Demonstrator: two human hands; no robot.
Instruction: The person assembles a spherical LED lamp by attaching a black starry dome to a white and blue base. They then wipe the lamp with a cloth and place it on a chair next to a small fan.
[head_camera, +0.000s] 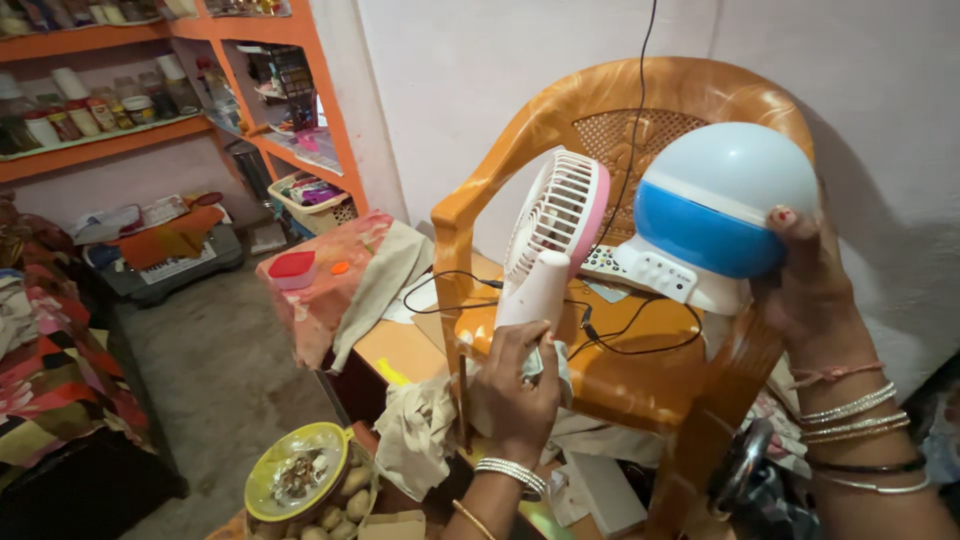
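My left hand (517, 385) grips the base of a small white and pink fan (553, 228) and holds it upright in front of an orange plastic chair (520, 170). A bit of pale cloth shows in the same hand. My right hand (815, 290) holds up a round lamp with a pale blue dome and a blue band (722, 205) on a white base with buttons, beside the fan. A black cable (640, 340) lies looped on the chair seat. Both wrists wear bangles.
Orange shelves (100, 145) with jars line the left wall. A low table (330, 285) under patterned cloth carries a red lid. A yellow-green bowl (295, 470) sits over potatoes at the bottom. Cloths hang beneath the chair. Patterned bedding lies at the far left.
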